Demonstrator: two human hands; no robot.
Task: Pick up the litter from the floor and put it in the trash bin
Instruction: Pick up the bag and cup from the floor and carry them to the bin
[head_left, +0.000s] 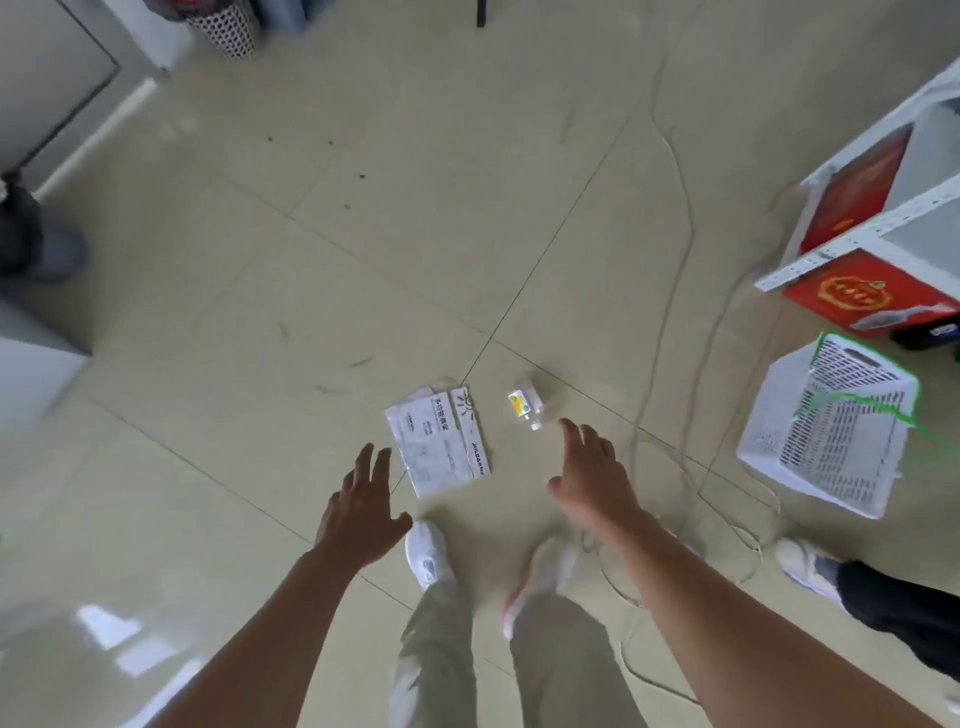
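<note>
Left hand (358, 512) empty, right hand (592, 470) empty, white basket (826, 426) contents unclear

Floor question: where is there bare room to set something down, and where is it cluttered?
Bare tile lies left of the paper packet and beyond it toward the patterned bin. It is crowded right of the small bottle: loose cables, the white basket and red boxes.

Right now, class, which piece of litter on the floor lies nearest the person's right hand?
The small clear bottle with the yellow label, lying just beyond the right hand's fingertips. The flat white paper packet lies farther left, between the hands.
</note>
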